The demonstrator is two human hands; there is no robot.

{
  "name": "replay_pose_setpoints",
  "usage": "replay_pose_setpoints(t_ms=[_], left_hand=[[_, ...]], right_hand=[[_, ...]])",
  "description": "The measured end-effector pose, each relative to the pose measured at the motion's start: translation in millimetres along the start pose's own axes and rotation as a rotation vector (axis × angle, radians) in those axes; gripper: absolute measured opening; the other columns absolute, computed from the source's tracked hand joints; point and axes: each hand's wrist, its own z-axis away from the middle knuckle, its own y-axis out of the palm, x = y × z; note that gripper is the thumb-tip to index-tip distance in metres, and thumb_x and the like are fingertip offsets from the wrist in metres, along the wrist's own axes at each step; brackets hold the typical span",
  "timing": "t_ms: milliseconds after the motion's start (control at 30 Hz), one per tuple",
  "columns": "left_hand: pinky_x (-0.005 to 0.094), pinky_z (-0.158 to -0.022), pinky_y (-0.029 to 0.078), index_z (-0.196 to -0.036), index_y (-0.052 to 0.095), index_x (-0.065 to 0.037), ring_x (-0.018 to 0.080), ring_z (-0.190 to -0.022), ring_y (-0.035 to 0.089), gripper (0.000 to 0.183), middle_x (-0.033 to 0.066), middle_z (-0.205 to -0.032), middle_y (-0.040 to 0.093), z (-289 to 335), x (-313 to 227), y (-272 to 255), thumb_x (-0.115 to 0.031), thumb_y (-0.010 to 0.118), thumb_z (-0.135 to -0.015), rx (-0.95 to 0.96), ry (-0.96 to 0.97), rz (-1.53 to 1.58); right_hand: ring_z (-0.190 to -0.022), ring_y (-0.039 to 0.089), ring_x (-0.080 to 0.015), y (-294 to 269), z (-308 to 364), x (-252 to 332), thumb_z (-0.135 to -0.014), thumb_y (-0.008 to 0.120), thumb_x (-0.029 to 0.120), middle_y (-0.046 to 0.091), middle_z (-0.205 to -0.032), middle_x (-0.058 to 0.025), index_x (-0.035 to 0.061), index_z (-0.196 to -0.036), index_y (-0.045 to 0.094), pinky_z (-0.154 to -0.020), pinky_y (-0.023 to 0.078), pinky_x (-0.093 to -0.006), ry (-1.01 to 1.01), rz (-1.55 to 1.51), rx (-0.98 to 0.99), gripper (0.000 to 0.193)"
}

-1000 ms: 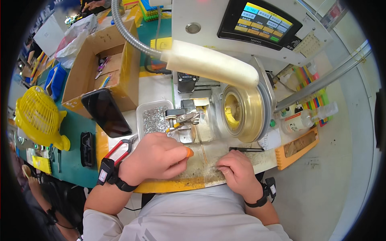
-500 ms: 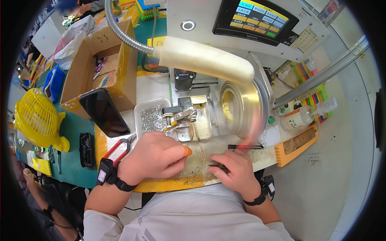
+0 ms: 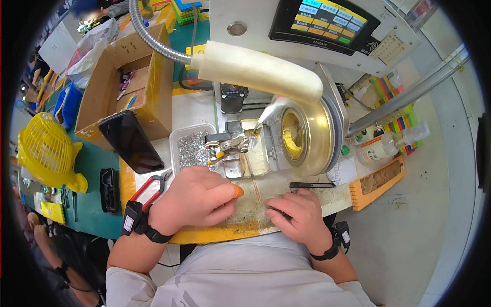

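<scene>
My left hand (image 3: 197, 199) is closed in a loose fist above the bench's near edge, an orange cover on one fingertip. What its fingers hold, if anything, is hidden. In my right hand (image 3: 299, 215), low on the bench, is a slender dark tool (image 3: 280, 212), mostly covered by my fingers. Ahead of both hands stands a bench machine with a small metal clamp (image 3: 236, 145) and a round gold-coloured wheel (image 3: 303, 137). A thin wooden stick (image 3: 253, 180) slants from the clamp towards my right hand. A black utility knife (image 3: 312, 185) lies just beyond that hand.
Left of the clamp sits a white tray (image 3: 175, 153) of small metal parts. Red-handled pliers (image 3: 146, 190), a phone (image 3: 132, 142), a cardboard box (image 3: 162, 97) and a yellow fan (image 3: 48, 148) stand further left. A pale lamp arm (image 3: 258, 70) hangs over the machine.
The wheel looks sharper, and a reddish blur at its lower edge is gone. A whitish streak shows above the clamp. The machine's round button is no longer lit. Both hands have barely moved.
</scene>
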Motion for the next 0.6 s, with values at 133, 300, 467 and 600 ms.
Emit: replay_pose_setpoints(t_ms=[133,300,467,600], left_hand=[[0.0372,-0.053,0.047,-0.087,0.070,-0.013,0.0243,-0.057,0.063,0.016,0.0016,-0.062,0.060,-0.3,-0.8,0.9,-0.006,0.076,-0.075,0.005,0.002,-0.004],[0.0371,-0.053,0.047,-0.087,0.070,-0.013,0.0242,-0.057,0.064,0.016,0.0016,-0.063,0.060,-0.9,0.5,0.7,-0.006,0.076,-0.075,0.015,0.007,0.003],[0.0372,-0.053,0.047,-0.087,0.070,-0.013,0.0240,-0.057,0.064,0.016,0.0013,-0.063,0.061,-0.8,0.1,1.1,-0.006,0.077,-0.075,0.011,0.005,0.000],[0.0374,-0.053,0.047,-0.088,0.071,-0.013,0.0241,-0.057,0.064,0.016,0.0014,-0.063,0.060,-0.7,-0.2,1.0,-0.006,0.077,-0.075,0.012,0.003,-0.001]], right_hand=[[-0.060,0.059,-0.0222,-1.9,0.9,1.6,-0.087,0.082,0.020,0.063,-0.070,-0.0016,0.0123,-0.098,0.078,-0.060,0.045,-0.0361,0.007,0.009,0.023,0.014],[-0.060,0.060,-0.0222,0.0,0.7,2.0,-0.087,0.082,0.019,0.063,-0.069,-0.0015,0.0125,-0.097,0.077,-0.061,0.047,-0.0353,0.020,-0.016,0.007,0.013],[-0.060,0.060,-0.0220,-0.4,-0.4,1.2,-0.087,0.082,0.019,0.063,-0.069,-0.0013,0.0128,-0.097,0.077,-0.061,0.046,-0.0354,0.001,0.001,-0.004,0.013],[-0.058,0.058,-0.0220,-1.9,-0.7,0.8,-0.087,0.082,0.020,0.062,-0.070,-0.0012,0.0128,-0.097,0.077,-0.059,0.043,-0.0358,-0.005,0.012,0.027,0.013]])
